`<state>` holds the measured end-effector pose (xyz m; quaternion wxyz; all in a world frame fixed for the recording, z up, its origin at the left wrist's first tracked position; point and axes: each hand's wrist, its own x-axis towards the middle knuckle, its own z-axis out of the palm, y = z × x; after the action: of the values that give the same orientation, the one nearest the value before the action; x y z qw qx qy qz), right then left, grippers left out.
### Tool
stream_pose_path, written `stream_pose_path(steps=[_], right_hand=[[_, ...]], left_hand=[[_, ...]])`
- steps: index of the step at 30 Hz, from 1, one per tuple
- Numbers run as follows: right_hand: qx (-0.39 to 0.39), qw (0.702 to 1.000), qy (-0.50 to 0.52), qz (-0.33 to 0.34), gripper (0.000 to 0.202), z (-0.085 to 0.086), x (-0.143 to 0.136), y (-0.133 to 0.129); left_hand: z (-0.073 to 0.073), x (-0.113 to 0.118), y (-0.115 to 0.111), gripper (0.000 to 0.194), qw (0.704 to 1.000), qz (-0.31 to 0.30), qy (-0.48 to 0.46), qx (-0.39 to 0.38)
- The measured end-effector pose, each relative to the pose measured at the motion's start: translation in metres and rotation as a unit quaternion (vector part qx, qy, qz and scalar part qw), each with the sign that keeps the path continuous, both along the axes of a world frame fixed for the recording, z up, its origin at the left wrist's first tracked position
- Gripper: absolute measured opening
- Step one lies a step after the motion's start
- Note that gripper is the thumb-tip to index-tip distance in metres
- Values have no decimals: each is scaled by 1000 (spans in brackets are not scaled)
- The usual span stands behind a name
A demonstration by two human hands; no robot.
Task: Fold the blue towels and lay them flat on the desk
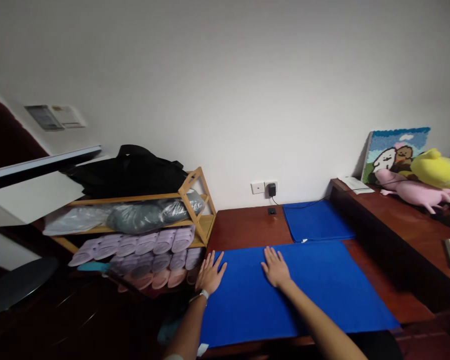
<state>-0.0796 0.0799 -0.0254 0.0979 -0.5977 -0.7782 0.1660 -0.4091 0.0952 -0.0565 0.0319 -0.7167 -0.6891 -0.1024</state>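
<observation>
A large blue cloth (322, 285) lies spread on the reddish-brown table (251, 225), its near edge reaching the table's front. My left hand (211, 274) rests palm down at the cloth's left edge, fingers spread, with a band on the wrist. Flat on the cloth, near its back edge, is my right hand (275, 267), its fingers stretched out and thumb apart. Neither hand grips anything. Behind the large cloth, a smaller blue cloth (317, 220) lies at the back right against the wall.
Left of the table stands a wooden rack (200, 220) with slippers (146, 242) and a black bag (135, 172). A charger (272, 190) is plugged in at the wall. Plush toys (412, 190) and a picture (393, 152) occupy the raised surface at right.
</observation>
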Motion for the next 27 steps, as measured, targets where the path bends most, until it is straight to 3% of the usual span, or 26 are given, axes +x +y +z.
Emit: stream_pose_path(steps=[4,7,9,12,14,17,19,23,25,27], right_hand=[[9,988,-72,-138,73,-26,144,-3],[-7,964,-114,-238,74,-36,243,-4],[-8,961,-123,-247,73,-37,286,-3],[0,965,-120,-233,73,-34,306,-3],[19,967,-115,-227,73,-30,294,-7],[76,976,-92,-183,71,-20,240,-21],[99,984,-61,-136,70,-12,183,-33],[67,997,3,-22,69,6,46,-57],[44,998,26,20,71,13,-15,-64],[18,998,38,49,72,17,-58,-68]], left_hand=[[0,0,0,61,1000,-3,3,2],[2,1,-1,61,1000,-5,1,-6],[6,3,-1,62,1000,-3,0,-18],[17,5,0,62,999,8,-5,-47],[27,7,0,62,998,13,-7,-58],[37,10,-12,60,1000,5,-4,-26],[36,16,-30,59,1000,-20,-3,-7],[21,31,-79,54,995,-96,3,2],[14,38,-99,54,995,-98,7,11],[12,43,-110,55,996,-88,10,3]])
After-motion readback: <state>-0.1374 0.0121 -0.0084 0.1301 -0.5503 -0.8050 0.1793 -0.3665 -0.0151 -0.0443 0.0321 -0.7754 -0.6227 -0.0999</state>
